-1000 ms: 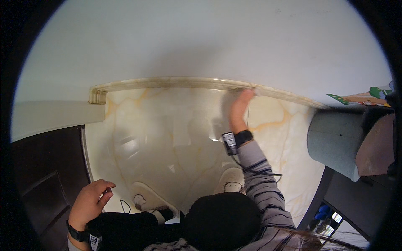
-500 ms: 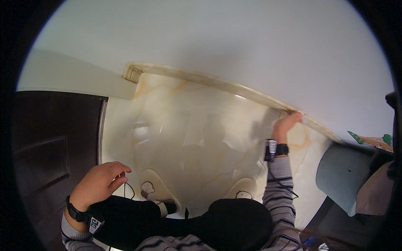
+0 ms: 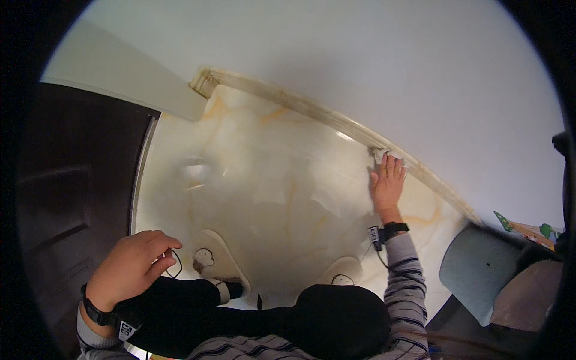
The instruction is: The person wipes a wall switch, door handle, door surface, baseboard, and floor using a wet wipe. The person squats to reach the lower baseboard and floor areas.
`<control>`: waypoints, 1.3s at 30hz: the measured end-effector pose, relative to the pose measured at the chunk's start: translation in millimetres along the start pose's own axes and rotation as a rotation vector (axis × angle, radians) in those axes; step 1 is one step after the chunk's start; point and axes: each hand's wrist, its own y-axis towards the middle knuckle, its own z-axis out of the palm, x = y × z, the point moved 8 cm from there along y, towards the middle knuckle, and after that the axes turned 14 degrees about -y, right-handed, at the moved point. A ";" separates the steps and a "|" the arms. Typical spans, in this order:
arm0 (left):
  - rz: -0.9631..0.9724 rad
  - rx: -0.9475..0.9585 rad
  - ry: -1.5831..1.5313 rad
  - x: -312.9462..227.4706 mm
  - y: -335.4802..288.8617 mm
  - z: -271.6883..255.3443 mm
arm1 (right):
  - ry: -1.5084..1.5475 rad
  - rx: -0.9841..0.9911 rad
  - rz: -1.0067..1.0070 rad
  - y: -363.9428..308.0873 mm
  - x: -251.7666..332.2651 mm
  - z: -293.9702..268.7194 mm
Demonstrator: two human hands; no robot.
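My right hand (image 3: 389, 182) reaches forward to the marbled skirting board (image 3: 336, 124) at the foot of the white wall. Its fingers lie nearly straight over a crumpled whitish tissue or cloth (image 3: 381, 155), pressing it against the board. Part of the piece shows at the fingertips; the rest is under them. My left hand (image 3: 132, 264) hovers by my left knee with the fingers loosely bent and the thumb a little apart. Nothing shows in it. A thin black cable (image 3: 177, 264) loops just beyond its fingertips.
A dark panelled door (image 3: 84, 180) stands on the left. Glossy cream floor tiles (image 3: 264, 180) lie before me, with my light slippers (image 3: 219, 259) on them. At the right are a grey-blue curved piece (image 3: 480, 264) and a brownish one beside it. A colourful sticker (image 3: 528, 231) is on the wall.
My right hand has moved left along the skirting board, and the whitish piece now shows at its fingertips. My left hand has hardly moved. The whole view has shifted slightly.
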 end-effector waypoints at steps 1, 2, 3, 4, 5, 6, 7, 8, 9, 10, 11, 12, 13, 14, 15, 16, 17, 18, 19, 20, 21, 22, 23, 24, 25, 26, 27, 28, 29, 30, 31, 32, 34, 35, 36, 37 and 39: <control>-0.029 0.004 -0.019 1.4 -3.3 1.6 | -0.079 0.013 -0.111 0.6 -10.4 -0.7; -0.068 0.014 -0.022 4.1 -6.0 3.1 | -0.104 0.026 -0.205 1.4 -20.9 -1.0; -0.067 0.012 -0.024 3.4 -8.6 3.0 | -0.136 0.029 -0.305 2.8 -29.6 -1.9; -0.081 0.013 -0.013 3.7 -12.0 4.7 | -0.142 0.006 -0.366 5.4 -39.2 -5.3; -0.113 0.023 0.010 5.2 -16.2 6.8 | -0.156 0.009 -0.430 7.8 -45.6 -7.0; -0.112 0.015 -0.041 4.2 -20.6 8.0 | -0.194 0.003 -0.492 9.8 -45.5 -7.8; -0.126 0.015 -0.080 5.2 -25.5 9.6 | -0.176 0.010 -0.510 13.6 -43.3 -9.1; -0.141 0.014 -0.119 5.7 -30.7 11.6 | -0.182 0.007 -0.524 17.5 -38.1 -11.4; -0.155 0.011 -0.158 6.8 -35.8 14.2 | -0.188 0.002 -0.536 22.7 -29.4 -14.5; -0.200 0.022 -0.166 10.9 -41.1 17.5 | -0.175 0.006 -0.550 30.8 -17.8 -18.1; -0.207 0.002 -0.183 13.0 -44.4 19.4 | -0.158 0.011 -0.565 38.6 -2.0 -21.8; -0.219 -0.015 -0.185 16.0 -48.4 20.7 | -0.136 -0.005 -0.578 46.9 15.6 -28.3; -0.232 -0.032 -0.185 17.9 -52.8 21.4 | -0.171 -0.015 -0.621 56.0 33.9 -34.0; -0.254 -0.027 -0.182 21.1 -56.4 24.5 | -0.200 -0.048 -0.661 67.5 54.3 -40.6; -0.262 -0.042 -0.200 22.5 -60.9 25.0 | -0.233 -0.116 -0.704 78.6 76.0 -49.7; -0.294 -0.041 -0.207 24.8 -66.6 27.0 | -0.335 -0.132 -0.754 88.4 98.0 -53.5; -0.344 -0.029 -0.206 28.5 -72.4 29.7 | -0.391 -0.124 -0.768 97.7 117.5 -56.9; -0.334 -0.052 -0.242 27.5 -77.0 29.8 | -0.433 -0.135 -0.780 105.7 137.0 -61.4; -0.342 -0.062 -0.269 27.7 -82.2 31.5 | -0.448 -0.184 -0.786 113.7 155.7 -68.8; -0.367 -0.048 -0.286 28.2 -87.2 35.3 | -0.349 -0.203 -0.786 123.1 172.6 -75.7; -0.369 -0.079 -0.321 27.9 -91.8 36.0 | -0.333 -0.229 -0.793 133.0 190.6 -80.0; -0.390 -0.091 -0.344 28.4 -96.5 39.3 | -0.323 -0.235 -0.799 141.4 209.7 -81.6; -0.409 -0.103 -0.365 28.2 -101.7 42.5 | -0.313 -0.241 -0.804 150.1 227.7 -84.2; -0.403 -0.131 -0.372 28.1 -103.8 45.7 | -0.302 -0.277 -0.806 159.8 245.8 -89.5; -0.381 -0.174 -0.401 25.2 -107.4 47.5 | -0.291 -0.313 -0.808 169.7 264.4 -96.2; -0.380 -0.201 -0.422 23.6 -111.2 50.9 | -0.296 -0.295 -0.815 179.0 281.6 -99.7; -0.376 -0.227 -0.442 21.6 -115.1 54.0 | -0.285 -0.343 -0.829 183.9 294.1 -109.7; -0.379 -0.224 -0.434 19.7 -118.9 58.2 | -0.287 -0.338 -0.847 191.1 307.4 -115.4; -0.398 -0.231 -0.456 20.8 -121.7 60.2 | -0.289 -0.328 -0.865 197.9 321.8 -119.8; -0.414 -0.239 -0.474 20.4 -124.5 64.2 | -0.314 -0.326 -0.870 204.9 336.6 -124.1; -0.431 -0.244 -0.489 20.0 -126.2 66.9 | -0.338 -0.322 -0.873 212.7 351.3 -126.8; -0.422 -0.270 -0.471 18.8 -126.3 66.4 | -0.363 -0.319 -0.868 217.0 363.0 -127.4; -0.465 -0.270 -0.466 18.4 -127.4 69.2 | -0.399 -0.328 -0.847 220.7 382.1 -125.6; -0.482 -0.268 -0.464 18.1 -127.1 70.0 | -0.422 -0.335 -0.832 223.3 389.9 -123.0; -0.494 -0.270 -0.480 17.0 -126.6 70.3 | -0.448 -0.340 -0.816 226.2 395.9 -119.9; -0.489 -0.254 -0.468 15.2 -125.1 70.7 | -0.472 -0.348 -0.802 229.2 400.0 -117.3; -0.483 -0.221 -0.448 11.4 -121.5 71.0 | -0.520 -0.367 -0.802 232.0 402.3 -113.4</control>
